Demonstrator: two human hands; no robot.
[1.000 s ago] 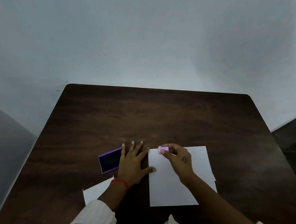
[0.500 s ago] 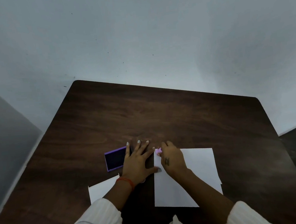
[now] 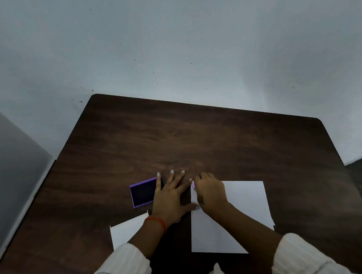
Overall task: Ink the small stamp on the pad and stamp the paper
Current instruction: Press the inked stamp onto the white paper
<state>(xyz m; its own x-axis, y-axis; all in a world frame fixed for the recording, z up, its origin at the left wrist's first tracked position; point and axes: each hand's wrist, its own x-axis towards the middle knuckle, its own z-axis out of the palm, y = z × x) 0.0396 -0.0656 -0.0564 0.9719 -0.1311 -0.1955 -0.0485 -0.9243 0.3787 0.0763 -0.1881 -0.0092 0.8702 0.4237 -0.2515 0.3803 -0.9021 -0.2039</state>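
Note:
A white sheet of paper (image 3: 246, 203) lies on the dark wooden table (image 3: 198, 139) in front of me. My right hand (image 3: 210, 191) is closed over the small pink stamp (image 3: 193, 184) and holds it down on the paper's far left corner; only a sliver of pink shows. My left hand (image 3: 170, 195) lies flat with fingers spread on the table, its thumb touching the paper's left edge. The purple ink pad (image 3: 142, 192) sits open just left of that hand, under its little finger.
A second white paper (image 3: 127, 231) lies at the near left, partly under my left forearm. The table's far and right edges meet a pale wall. White sleeves cover both my forearms.
My right hand has turned over and lowered the pink stamp onto the paper's corner, hiding most of it. My left hand stays flat. The view shifted slightly.

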